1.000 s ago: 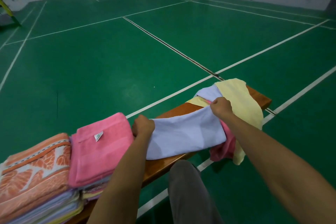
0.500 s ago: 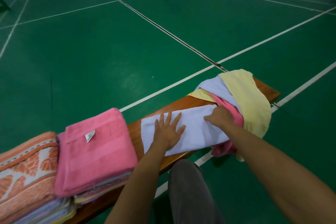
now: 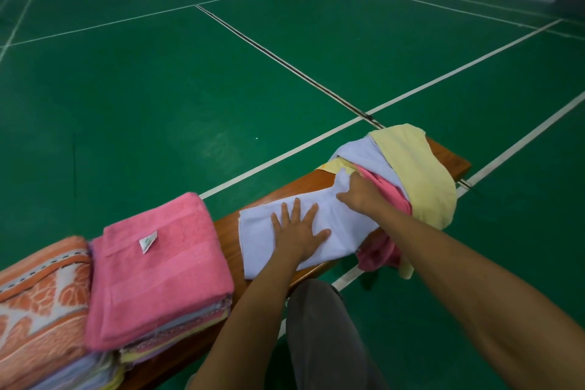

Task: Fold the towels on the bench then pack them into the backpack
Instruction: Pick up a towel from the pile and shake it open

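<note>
Lavender towel [image 3: 285, 228] being flattened on desk [image 3: 228, 228].
Left hand [image 3: 297, 231] pressing, grip spread; right hand [image 3: 361, 196] pinching its edge; folded stacks [image 3: 158, 269] waiting, loose heap [image 3: 408, 168] remaining.

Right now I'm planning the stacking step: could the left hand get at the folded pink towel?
Probably yes. The left hand lies flat on the lavender towel, and only bare bench separates it from the pink towel.

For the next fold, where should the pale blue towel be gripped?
Probably its free left end, pinched from the left: the pale blue towel lies flat under the left hand, while its right end, under the right hand, meets the unfolded pile.
</note>
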